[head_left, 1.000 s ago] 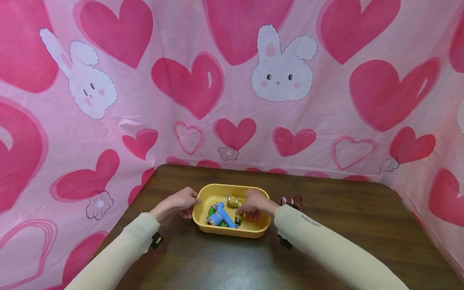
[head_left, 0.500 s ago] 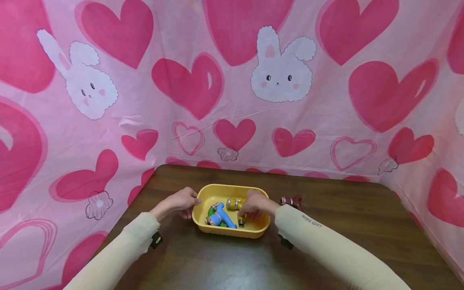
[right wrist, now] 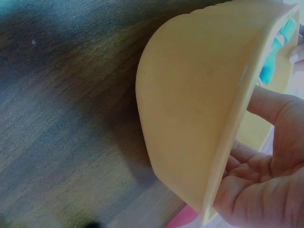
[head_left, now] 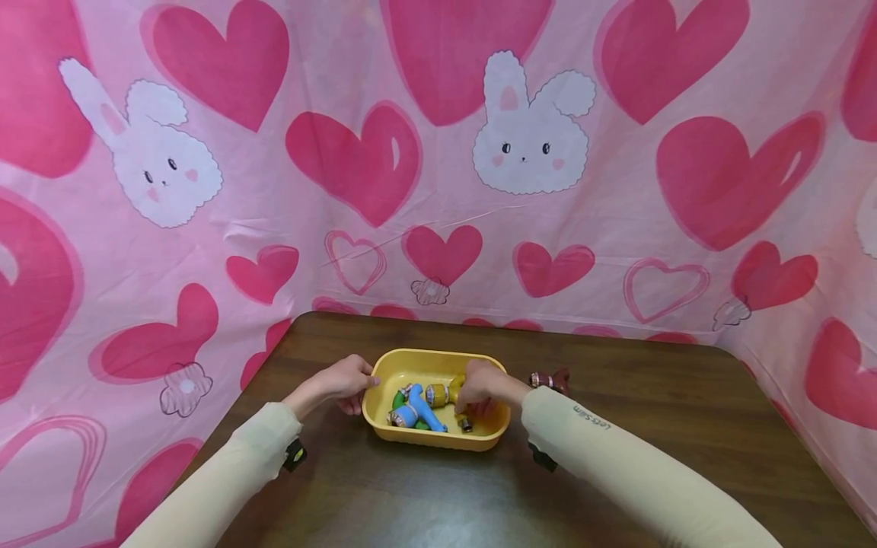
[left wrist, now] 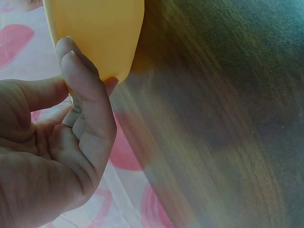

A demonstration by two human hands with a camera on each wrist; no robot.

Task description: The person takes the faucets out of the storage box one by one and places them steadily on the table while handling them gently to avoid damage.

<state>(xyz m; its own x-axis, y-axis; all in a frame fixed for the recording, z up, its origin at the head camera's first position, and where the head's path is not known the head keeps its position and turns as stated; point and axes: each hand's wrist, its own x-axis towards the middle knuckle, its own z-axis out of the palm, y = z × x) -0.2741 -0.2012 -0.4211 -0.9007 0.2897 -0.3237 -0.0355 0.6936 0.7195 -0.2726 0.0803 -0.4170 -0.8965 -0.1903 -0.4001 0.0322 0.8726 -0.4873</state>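
Note:
My left hand (head_left: 349, 383) pinches the left end of a yellow plastic basin (head_left: 393, 435), thumb at the rim and fingers outside, as the left wrist view shows. Inside, my right hand (head_left: 483, 387) reaches down with curled fingers onto a yellow branched piece (head_left: 436, 394) with a ribbed, silver-banded end. A small dark-ended stub (head_left: 467, 425) shows below those fingers; whether it belongs to the same piece I cannot tell. The fingertips are hidden, also behind the basin wall in the right wrist view. Left of them lies a blue branched piece (head_left: 421, 407), partly over a green one (head_left: 399, 399).
A brown-red piece (head_left: 551, 380) of similar shape lies on the dark wooden table (head_left: 617, 457), right of the basin, close to my right wrist. Behind the table hangs a pink cloth (head_left: 438, 183) with hearts and rabbits.
The yellow piece has turned and shifted slightly toward the blue one, and the dark-ended stub has moved right. My left hand and the basin have stayed almost still.

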